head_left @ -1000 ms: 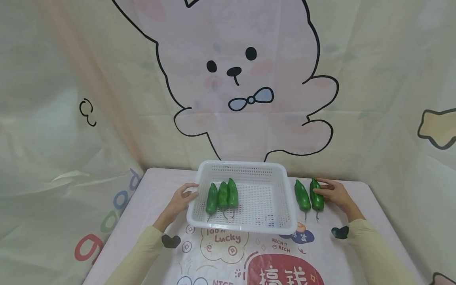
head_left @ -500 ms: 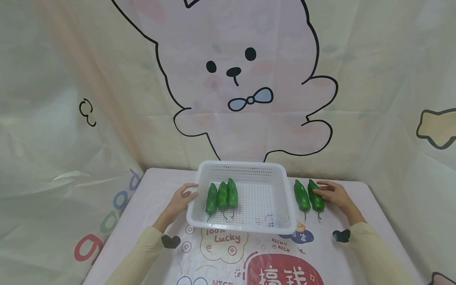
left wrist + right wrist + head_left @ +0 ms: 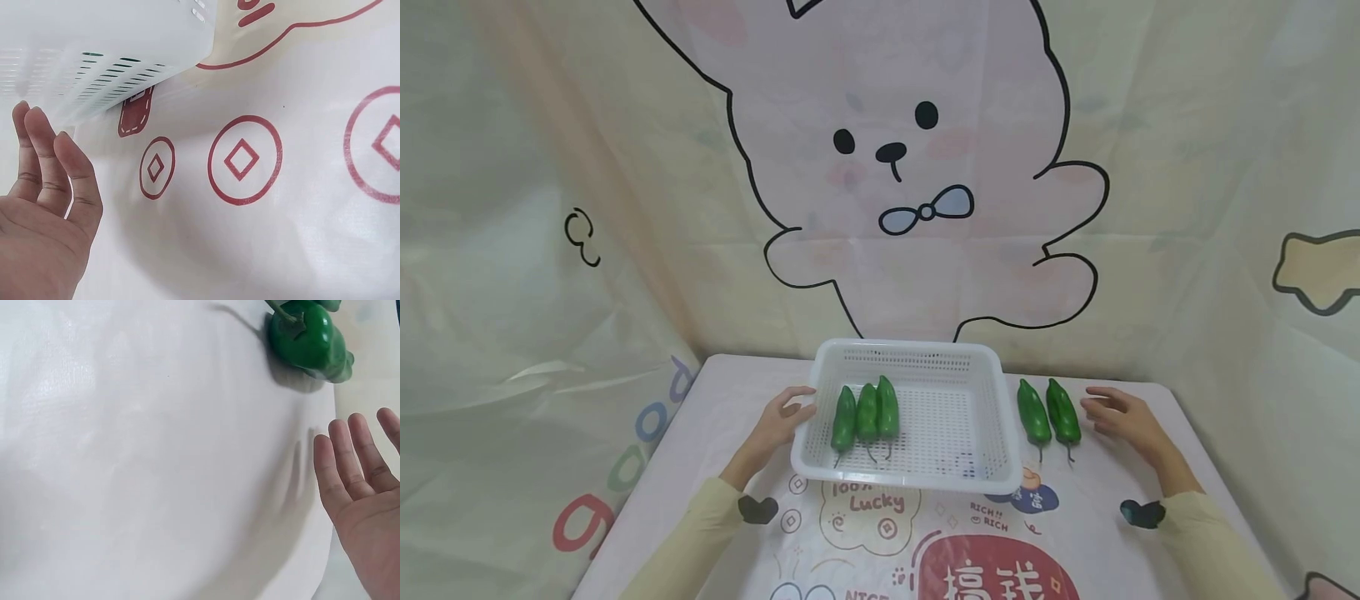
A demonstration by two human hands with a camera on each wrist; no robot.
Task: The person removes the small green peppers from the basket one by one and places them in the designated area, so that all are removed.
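A white plastic basket stands on the table with three green peppers lying side by side in its left part. My left hand is at the basket's left wall, fingers loosely bent. In the left wrist view its fingertips are at the perforated wall; whether they touch is unclear. Right of the basket, two more green peppers lie on the cloth, one nearer the basket and one farther right. Just beyond that outer pepper, my right hand holds nothing, its fingers extended and apart from it.
A pale printed cloth covers the table. Behind it hangs a curtain with a cartoon bear, and more sheeting closes in the left side. The table's right edge runs close beside the right arm.
My right hand has let go of the outer pepper and drawn away to the right. That pepper now leans, its top shifted left towards its neighbour. The left hand stays put.
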